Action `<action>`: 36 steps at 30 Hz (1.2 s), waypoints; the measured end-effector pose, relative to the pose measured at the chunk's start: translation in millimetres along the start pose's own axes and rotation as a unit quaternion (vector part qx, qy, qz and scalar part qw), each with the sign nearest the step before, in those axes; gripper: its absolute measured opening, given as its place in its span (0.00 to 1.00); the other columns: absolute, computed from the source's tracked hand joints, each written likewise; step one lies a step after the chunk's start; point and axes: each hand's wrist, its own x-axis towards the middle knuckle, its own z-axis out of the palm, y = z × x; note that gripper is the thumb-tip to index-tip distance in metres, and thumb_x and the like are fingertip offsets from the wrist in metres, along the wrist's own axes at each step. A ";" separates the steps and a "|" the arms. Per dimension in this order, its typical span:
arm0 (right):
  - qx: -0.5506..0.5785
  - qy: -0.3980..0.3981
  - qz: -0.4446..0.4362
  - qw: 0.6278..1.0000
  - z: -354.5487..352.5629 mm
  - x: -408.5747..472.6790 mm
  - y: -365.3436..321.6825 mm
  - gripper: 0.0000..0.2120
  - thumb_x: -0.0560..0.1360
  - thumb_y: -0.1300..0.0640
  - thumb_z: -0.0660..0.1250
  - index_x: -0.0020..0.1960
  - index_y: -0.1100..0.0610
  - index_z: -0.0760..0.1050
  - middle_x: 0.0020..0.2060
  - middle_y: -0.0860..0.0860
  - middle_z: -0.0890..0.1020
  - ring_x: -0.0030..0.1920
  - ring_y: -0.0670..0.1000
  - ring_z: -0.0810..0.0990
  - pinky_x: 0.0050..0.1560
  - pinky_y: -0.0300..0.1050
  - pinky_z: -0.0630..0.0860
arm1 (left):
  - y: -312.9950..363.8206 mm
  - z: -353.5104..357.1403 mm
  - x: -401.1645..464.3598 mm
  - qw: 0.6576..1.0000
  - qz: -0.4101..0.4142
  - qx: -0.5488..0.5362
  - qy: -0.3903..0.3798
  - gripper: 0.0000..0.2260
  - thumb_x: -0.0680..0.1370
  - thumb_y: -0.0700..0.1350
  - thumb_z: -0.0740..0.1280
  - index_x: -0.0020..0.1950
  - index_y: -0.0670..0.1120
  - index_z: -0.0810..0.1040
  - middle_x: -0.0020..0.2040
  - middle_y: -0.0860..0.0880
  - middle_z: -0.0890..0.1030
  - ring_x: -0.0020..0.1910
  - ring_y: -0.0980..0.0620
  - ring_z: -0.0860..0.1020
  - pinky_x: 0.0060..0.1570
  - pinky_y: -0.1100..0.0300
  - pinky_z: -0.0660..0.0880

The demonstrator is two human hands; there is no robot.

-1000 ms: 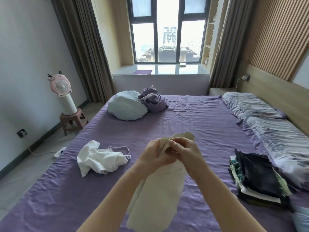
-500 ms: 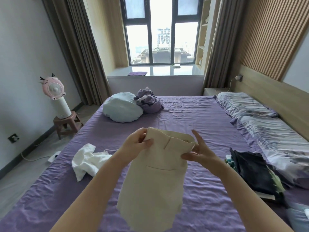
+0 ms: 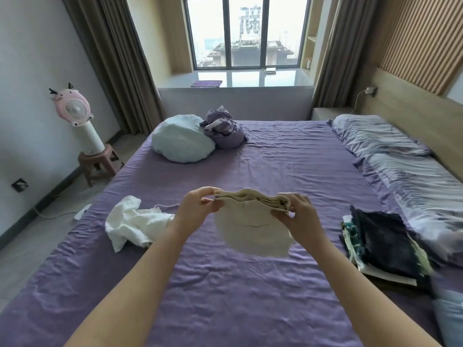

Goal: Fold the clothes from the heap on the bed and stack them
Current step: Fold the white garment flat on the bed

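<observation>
A cream garment (image 3: 253, 231) hangs in the air over the middle of the purple bed (image 3: 225, 291), its top edge bunched in layers. My left hand (image 3: 198, 209) pinches the left end of that edge and my right hand (image 3: 298, 216) pinches the right end. A crumpled white garment (image 3: 132, 224) lies on the sheet to the left. At the right side of the bed sits a stack of folded clothes (image 3: 385, 241) with a dark piece on top.
A pale blue cushion (image 3: 181, 142) and a bundled purple cloth (image 3: 224, 128) lie at the far end of the bed. Two striped pillows (image 3: 400, 169) line the right side by the headboard. A pink fan (image 3: 75, 108) stands on a stool (image 3: 99, 162) left of the bed.
My hands moved apart and spread the cream garment's top edge. The garment swung up and now hangs shorter, with its top edge gathered in layers.
</observation>
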 end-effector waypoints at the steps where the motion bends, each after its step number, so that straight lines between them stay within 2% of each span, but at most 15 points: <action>1: -0.023 -0.011 -0.014 1.000 0.9 -6.9 5.5 0.14 0.67 0.63 0.76 0.52 0.59 0.81 0.50 0.53 0.81 0.53 0.58 0.76 0.53 0.41 0.66 | -9.0 -0.9 -5.4 1.000 -0.013 -0.011 -0.026 0.09 0.73 0.34 0.72 0.52 0.42 0.81 0.42 0.48 0.83 0.41 0.56 0.81 0.44 0.67 0.77; 4: -0.051 -0.049 -0.031 0.997 13.7 -43.3 25.6 0.15 0.63 0.68 0.75 0.49 0.61 0.81 0.49 0.56 0.82 0.52 0.61 0.78 0.53 0.41 0.68 | -46.5 2.0 -26.7 0.990 -0.095 -0.039 -0.099 0.11 0.71 0.35 0.73 0.53 0.42 0.82 0.45 0.50 0.85 0.45 0.59 0.82 0.47 0.67 0.77; 6: -0.067 -0.084 -0.025 0.994 29.6 -78.4 40.7 0.14 0.63 0.68 0.66 0.47 0.62 0.81 0.49 0.56 0.81 0.53 0.60 0.78 0.55 0.42 0.70 | -77.3 11.3 -43.0 0.973 -0.174 -0.066 -0.134 0.08 0.74 0.40 0.71 0.53 0.41 0.82 0.47 0.48 0.85 0.46 0.56 0.81 0.50 0.62 0.77; 8: -0.075 -0.120 0.012 0.990 49.2 -116.5 57.4 0.14 0.62 0.69 0.66 0.46 0.62 0.81 0.48 0.57 0.81 0.52 0.61 0.79 0.55 0.43 0.72 | -110.2 26.6 -59.6 0.955 -0.246 -0.097 -0.133 0.10 0.78 0.42 0.68 0.52 0.36 0.82 0.46 0.45 0.83 0.45 0.53 0.81 0.50 0.59 0.77; 11: -0.051 -0.190 0.122 0.973 77.6 -171.3 80.3 0.18 0.59 0.76 0.72 0.47 0.64 0.81 0.50 0.58 0.79 0.51 0.62 0.78 0.55 0.44 0.71 | -160.9 51.0 -86.7 0.954 -0.265 0.017 -0.140 0.08 0.77 0.43 0.69 0.44 0.39 0.83 0.37 0.51 0.80 0.38 0.57 0.76 0.44 0.59 0.72; 14: -0.035 -0.228 0.209 0.950 94.4 -211.0 91.5 0.11 0.67 0.73 0.70 0.47 0.63 0.81 0.51 0.53 0.76 0.54 0.55 0.76 0.54 0.37 0.69 | -198.3 68.3 -111.9 0.940 -0.275 0.106 -0.169 0.05 0.74 0.42 0.70 0.38 0.47 0.83 0.32 0.58 0.79 0.31 0.64 0.73 0.34 0.68 0.68; 17: -0.029 -0.270 0.254 0.928 104.7 -237.1 98.1 0.08 0.72 0.67 0.68 0.49 0.60 0.80 0.51 0.47 0.73 0.53 0.47 0.76 0.50 0.27 0.67 | -226.2 79.7 -128.7 0.928 -0.300 0.129 -0.181 0.05 0.73 0.39 0.69 0.45 0.47 0.84 0.39 0.54 0.81 0.37 0.61 0.76 0.34 0.72 0.70; 19: -0.025 -0.312 0.263 0.913 110.0 -251.0 100.5 0.07 0.73 0.63 0.68 0.51 0.57 0.79 0.52 0.45 0.72 0.51 0.45 0.75 0.49 0.27 0.68 | -242.2 84.1 -136.1 0.915 -0.313 0.154 -0.201 0.11 0.74 0.38 0.66 0.55 0.46 0.81 0.46 0.52 0.78 0.41 0.59 0.75 0.36 0.73 0.70; 21: -0.017 -0.366 0.265 0.892 115.1 -263.5 102.0 0.08 0.74 0.55 0.69 0.52 0.54 0.78 0.53 0.42 0.70 0.54 0.42 0.72 0.52 0.28 0.67 | -257.4 86.2 -141.4 0.893 -0.321 0.201 -0.243 0.15 0.76 0.38 0.63 0.62 0.47 0.77 0.52 0.51 0.73 0.45 0.58 0.73 0.37 0.73 0.70; 23: -0.012 -0.392 0.278 0.877 120.7 -270.6 105.6 0.12 0.74 0.48 0.68 0.54 0.52 0.78 0.53 0.39 0.69 0.56 0.40 0.70 0.55 0.27 0.64 | -273.5 88.4 -144.7 0.868 -0.332 0.240 -0.281 0.16 0.77 0.39 0.61 0.64 0.48 0.75 0.57 0.49 0.71 0.50 0.55 0.73 0.45 0.69 0.72; 25: -0.018 -0.367 0.302 0.880 128.3 -268.1 114.1 0.12 0.75 0.48 0.67 0.54 0.53 0.78 0.52 0.41 0.71 0.57 0.42 0.72 0.56 0.29 0.65 | -286.0 91.2 -144.2 0.839 -0.347 0.289 -0.303 0.17 0.77 0.40 0.58 0.64 0.50 0.76 0.61 0.49 0.73 0.57 0.52 0.74 0.55 0.61 0.73; 27: -0.036 -0.326 0.328 0.886 137.3 -259.3 126.9 0.11 0.76 0.54 0.66 0.56 0.56 0.78 0.52 0.45 0.74 0.57 0.47 0.74 0.56 0.33 0.66 | -297.0 95.4 -136.7 0.822 -0.352 0.347 -0.283 0.19 0.76 0.41 0.56 0.63 0.52 0.77 0.64 0.50 0.73 0.62 0.49 0.73 0.60 0.54 0.72; 30: -0.066 -0.285 0.352 0.889 153.3 -235.4 147.9 0.16 0.76 0.60 0.66 0.63 0.60 0.74 0.61 0.52 0.75 0.63 0.52 0.73 0.63 0.39 0.66 | -308.9 104.2 -111.8 0.853 -0.343 0.324 -0.223 0.18 0.77 0.41 0.59 0.67 0.48 0.74 0.65 0.47 0.73 0.65 0.47 0.71 0.63 0.54 0.69; 33: -0.084 -0.269 0.362 0.889 176.2 -204.8 173.5 0.25 0.77 0.58 0.65 0.72 0.61 0.64 0.71 0.56 0.66 0.72 0.54 0.63 0.71 0.43 0.58 | -324.0 114.3 -69.3 0.883 -0.334 0.290 -0.158 0.20 0.78 0.42 0.62 0.71 0.44 0.69 0.65 0.43 0.72 0.64 0.45 0.71 0.63 0.55 0.68; 36: -0.111 -0.245 0.373 0.888 202.2 -179.8 200.2 0.31 0.79 0.52 0.63 0.77 0.56 0.54 0.76 0.55 0.54 0.76 0.55 0.53 0.73 0.44 0.51 | -343.0 121.2 -18.6 0.904 -0.322 0.272 -0.064 0.18 0.78 0.42 0.64 0.68 0.42 0.71 0.60 0.41 0.75 0.60 0.42 0.73 0.58 0.53 0.70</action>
